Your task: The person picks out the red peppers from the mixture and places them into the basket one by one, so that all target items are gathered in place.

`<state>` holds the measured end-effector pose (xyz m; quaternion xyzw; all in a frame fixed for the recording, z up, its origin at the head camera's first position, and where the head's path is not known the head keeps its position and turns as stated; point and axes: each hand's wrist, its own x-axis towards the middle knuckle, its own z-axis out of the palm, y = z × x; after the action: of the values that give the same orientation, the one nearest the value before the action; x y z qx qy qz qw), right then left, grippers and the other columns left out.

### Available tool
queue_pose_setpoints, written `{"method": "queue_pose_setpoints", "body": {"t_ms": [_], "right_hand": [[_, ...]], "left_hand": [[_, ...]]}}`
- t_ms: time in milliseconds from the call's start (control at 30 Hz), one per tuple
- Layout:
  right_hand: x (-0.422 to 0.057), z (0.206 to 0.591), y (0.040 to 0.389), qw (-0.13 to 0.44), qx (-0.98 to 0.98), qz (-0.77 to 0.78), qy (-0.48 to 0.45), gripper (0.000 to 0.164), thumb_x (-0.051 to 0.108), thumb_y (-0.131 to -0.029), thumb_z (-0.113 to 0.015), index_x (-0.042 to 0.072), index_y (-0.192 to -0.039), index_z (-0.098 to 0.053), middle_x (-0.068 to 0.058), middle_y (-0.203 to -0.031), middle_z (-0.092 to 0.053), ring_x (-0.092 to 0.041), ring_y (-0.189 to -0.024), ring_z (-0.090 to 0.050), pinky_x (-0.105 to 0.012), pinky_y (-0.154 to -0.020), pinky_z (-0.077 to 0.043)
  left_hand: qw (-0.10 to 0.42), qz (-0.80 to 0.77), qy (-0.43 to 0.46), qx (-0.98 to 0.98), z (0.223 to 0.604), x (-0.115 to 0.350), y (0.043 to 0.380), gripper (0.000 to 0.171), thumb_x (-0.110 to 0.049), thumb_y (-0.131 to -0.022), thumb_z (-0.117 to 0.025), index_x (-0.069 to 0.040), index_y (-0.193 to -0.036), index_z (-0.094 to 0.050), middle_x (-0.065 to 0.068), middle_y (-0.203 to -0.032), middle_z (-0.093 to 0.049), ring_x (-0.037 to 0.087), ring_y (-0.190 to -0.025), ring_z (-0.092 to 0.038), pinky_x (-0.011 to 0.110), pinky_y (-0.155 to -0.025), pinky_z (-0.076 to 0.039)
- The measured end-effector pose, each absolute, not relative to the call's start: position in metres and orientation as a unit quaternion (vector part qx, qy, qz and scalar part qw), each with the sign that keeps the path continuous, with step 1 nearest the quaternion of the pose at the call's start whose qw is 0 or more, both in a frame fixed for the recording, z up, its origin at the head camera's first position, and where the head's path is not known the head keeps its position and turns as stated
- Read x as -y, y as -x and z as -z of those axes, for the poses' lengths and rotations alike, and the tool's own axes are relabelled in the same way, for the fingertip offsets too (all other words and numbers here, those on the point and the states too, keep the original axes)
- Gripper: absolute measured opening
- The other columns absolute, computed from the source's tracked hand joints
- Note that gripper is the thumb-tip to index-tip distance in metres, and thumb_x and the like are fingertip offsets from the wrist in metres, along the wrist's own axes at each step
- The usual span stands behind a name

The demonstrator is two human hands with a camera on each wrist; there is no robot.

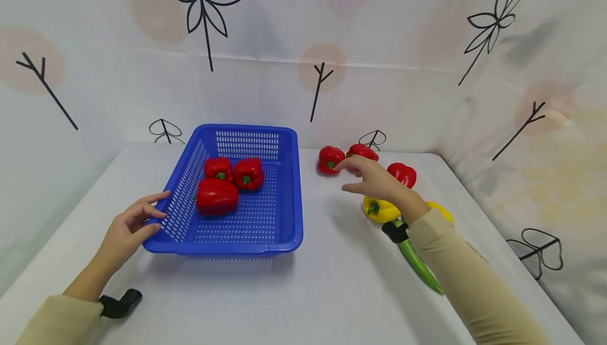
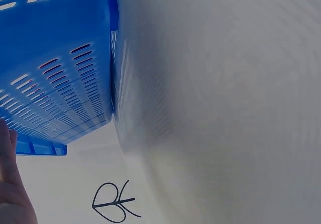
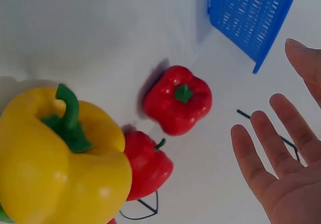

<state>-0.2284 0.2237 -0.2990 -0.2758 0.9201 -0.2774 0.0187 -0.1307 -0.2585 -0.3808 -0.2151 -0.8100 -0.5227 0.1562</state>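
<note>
My left hand [image 1: 125,233] rests at the left rim of a blue plastic basket [image 1: 296,208], its fingertips touching the edge. In the left wrist view its fingers [image 2: 7,158] lie beside the basket's slotted wall [image 2: 65,78]. Inside the basket sit three red bell peppers [image 1: 217,197]. My right hand [image 1: 372,179] hovers right of the basket, holding nothing, with fingers spread in the right wrist view. Closest to its fingertips is a red bell pepper [image 1: 329,159]; another red bell pepper [image 1: 362,151] lies just behind, partly hidden by the hand.
Another red bell pepper [image 1: 403,174] lies right of my right hand. Under that forearm are a yellow bell pepper [image 1: 381,210], a second, partly hidden yellow pepper [image 1: 442,211] and a long green pepper [image 1: 419,263]. A patterned cloth [image 1: 265,87] hangs behind the white table [image 1: 303,303].
</note>
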Motion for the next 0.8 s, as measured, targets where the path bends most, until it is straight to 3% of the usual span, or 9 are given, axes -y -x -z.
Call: {"method": "queue_pose_setpoints", "body": {"t_ms": [800], "right_hand": [[-0.265, 0.306, 0.236, 0.007, -0.929, 0.282, 0.239, 0.043, 0.007, -0.079, -0.072, 0.003, -0.120, -0.056, -0.015, -0.120, -0.055, -0.032, -0.112, -0.046, -0.052, -0.089, -0.044]], "left_hand": [[0.150, 0.530, 0.208, 0.808, 0.380, 0.258, 0.131, 0.016, 0.016, -0.083, -0.052, 0.006, -0.094, -0.057, -0.008, -0.133, -0.048, -0.002, -0.116, -0.043, 0.011, -0.086, -0.041]]}}
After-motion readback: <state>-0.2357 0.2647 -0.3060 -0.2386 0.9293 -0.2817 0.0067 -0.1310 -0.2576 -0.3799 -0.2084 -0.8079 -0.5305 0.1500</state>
